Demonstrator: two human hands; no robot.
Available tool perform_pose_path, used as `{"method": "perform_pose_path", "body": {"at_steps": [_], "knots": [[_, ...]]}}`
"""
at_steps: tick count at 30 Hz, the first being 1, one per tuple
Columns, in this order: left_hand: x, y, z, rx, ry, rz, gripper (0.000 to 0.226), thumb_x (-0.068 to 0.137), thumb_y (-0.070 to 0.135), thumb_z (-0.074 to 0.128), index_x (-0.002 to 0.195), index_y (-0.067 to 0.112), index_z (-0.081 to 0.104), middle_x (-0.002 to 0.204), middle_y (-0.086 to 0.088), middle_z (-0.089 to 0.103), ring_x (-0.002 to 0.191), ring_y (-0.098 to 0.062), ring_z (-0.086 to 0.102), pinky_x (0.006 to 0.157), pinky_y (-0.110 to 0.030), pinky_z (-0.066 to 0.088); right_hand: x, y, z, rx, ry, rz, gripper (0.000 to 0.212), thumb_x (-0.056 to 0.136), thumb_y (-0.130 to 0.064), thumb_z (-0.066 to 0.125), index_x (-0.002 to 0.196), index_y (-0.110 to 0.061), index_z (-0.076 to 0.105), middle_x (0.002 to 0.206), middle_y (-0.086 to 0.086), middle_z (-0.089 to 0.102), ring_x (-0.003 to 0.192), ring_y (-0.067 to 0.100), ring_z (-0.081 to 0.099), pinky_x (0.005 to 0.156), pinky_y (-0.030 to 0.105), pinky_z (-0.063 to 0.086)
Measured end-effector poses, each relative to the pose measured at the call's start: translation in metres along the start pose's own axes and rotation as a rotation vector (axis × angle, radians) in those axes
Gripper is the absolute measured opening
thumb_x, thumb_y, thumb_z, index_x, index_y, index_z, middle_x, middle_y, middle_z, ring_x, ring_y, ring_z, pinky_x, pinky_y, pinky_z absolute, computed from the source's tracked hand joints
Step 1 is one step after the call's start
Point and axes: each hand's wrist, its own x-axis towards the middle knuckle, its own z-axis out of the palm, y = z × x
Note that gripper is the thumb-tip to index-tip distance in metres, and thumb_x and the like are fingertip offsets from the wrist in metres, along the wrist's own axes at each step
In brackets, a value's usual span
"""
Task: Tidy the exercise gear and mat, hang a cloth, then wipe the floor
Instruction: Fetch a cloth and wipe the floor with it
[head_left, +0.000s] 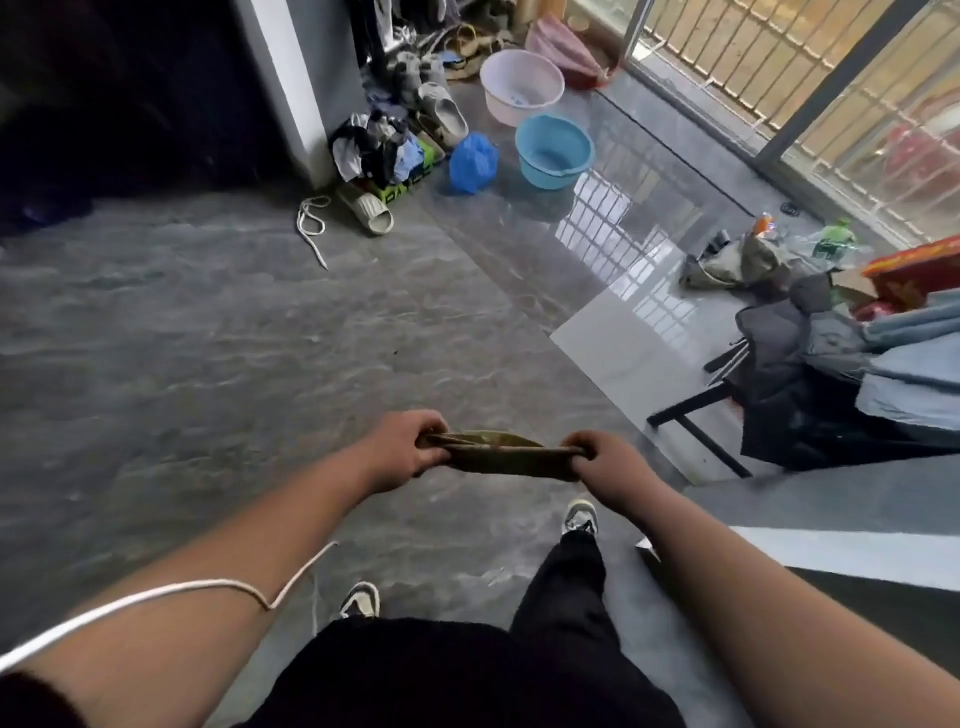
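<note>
Cloth (496, 457), olive-brown and bunched, hangs stretched between both hands above the grey floor (208, 338), at about 6 o'clock in the view. Left hand (402, 451) has its fingers curled tight around one end; right hand (605, 462) clamps the other end the same way. A white cord (156, 592) lies over the left forearm. At 12 o'clock sit a blue basin (553, 150) and a white basin (521, 85), near each other, a blue bag (471, 163) just beside the blue one.
</note>
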Motion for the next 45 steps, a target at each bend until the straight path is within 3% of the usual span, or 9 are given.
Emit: {"method": "perform_pose_path", "body": {"at_steps": [3,10,14,25,29,36,40,43,45], "knots": [[0.047,0.005,0.03,0.056,0.044,-0.04,0.023,0.082,0.029,0.075,0.096,0.04,0.06,0.073,0.008,0.069,0.057,-0.006,0.064,0.066,-0.03,0.055,0.071,0.028,-0.029,-0.034,-0.072,-0.058,0.03,0.079,-0.006,0.053,0.086,-0.033,0.065,0.089,0.0,0.072,0.089,0.023,0.066,0.083,0.036,0.053],[0.168,-0.024,0.107,0.003,0.206,-0.23,0.01,0.085,0.025,0.073,0.094,0.029,0.07,0.08,0.01,0.067,0.077,-0.01,0.061,0.071,-0.026,0.045,0.239,0.1,-0.036,-0.196,-0.244,-0.145,0.043,0.085,-0.009,0.051,0.118,-0.028,0.071,0.111,-0.001,0.072,0.104,0.02,0.064,0.091,0.033,0.05],[0.238,-0.094,0.164,0.078,0.246,-0.235,0.018,0.084,0.028,0.074,0.101,0.023,0.073,0.099,0.002,0.071,0.096,-0.022,0.063,0.084,-0.035,0.049,0.327,0.145,0.008,-0.349,-0.309,-0.173,0.04,0.083,-0.01,0.052,0.111,-0.031,0.071,0.096,-0.001,0.071,0.092,0.022,0.064,0.072,0.024,0.04],[0.382,-0.344,0.356,0.11,0.294,-0.25,0.018,0.086,0.034,0.068,0.102,0.036,0.061,0.098,0.014,0.067,0.096,-0.015,0.061,0.084,-0.035,0.037,0.537,0.296,0.205,-0.47,-0.362,-0.353,0.044,0.08,-0.005,0.053,0.108,-0.033,0.073,0.084,-0.008,0.066,0.076,0.013,0.055,0.07,0.023,0.04],[0.424,-0.403,0.393,0.263,0.391,-0.051,0.019,0.081,0.038,0.057,0.099,0.033,0.059,0.096,0.011,0.065,0.092,-0.016,0.061,0.077,-0.032,0.037,0.601,0.338,0.251,-0.501,-0.306,-0.535,0.037,0.085,-0.008,0.057,0.106,-0.033,0.073,0.08,-0.016,0.06,0.08,0.015,0.059,0.07,0.025,0.04],[0.451,-0.443,0.447,0.456,0.468,0.329,0.013,0.081,0.019,0.065,0.094,0.019,0.061,0.093,-0.004,0.059,0.079,-0.023,0.054,0.069,-0.035,0.047,0.635,0.435,0.279,-0.564,-0.172,-1.099,0.035,0.089,-0.003,0.059,0.117,-0.019,0.071,0.121,-0.004,0.069,0.114,0.019,0.062,0.096,0.034,0.052],[0.451,-0.446,0.484,0.47,0.338,0.207,0.022,0.08,0.022,0.062,0.102,0.022,0.058,0.098,-0.001,0.055,0.085,-0.022,0.052,0.072,-0.038,0.051,0.631,0.479,0.288,-0.614,-0.238,-1.101,0.037,0.094,-0.015,0.049,0.126,-0.019,0.067,0.132,-0.004,0.064,0.125,0.019,0.055,0.106,0.033,0.045],[0.446,-0.434,0.502,0.398,0.237,0.017,0.03,0.082,0.041,0.056,0.108,0.026,0.057,0.105,0.002,0.054,0.095,-0.02,0.052,0.084,-0.038,0.05,0.629,0.487,0.296,-0.66,-0.229,-1.036,0.04,0.09,-0.014,0.05,0.125,-0.019,0.067,0.132,-0.001,0.063,0.125,0.024,0.054,0.106,0.04,0.044],[0.444,-0.427,0.51,0.351,0.3,-0.031,0.03,0.084,0.047,0.053,0.104,0.025,0.06,0.102,0.003,0.056,0.094,-0.019,0.053,0.082,-0.037,0.049,0.622,0.485,0.298,-0.734,-0.225,-0.989,0.046,0.082,-0.019,0.052,0.126,-0.023,0.065,0.134,-0.003,0.06,0.127,0.026,0.052,0.102,0.046,0.044]]}}
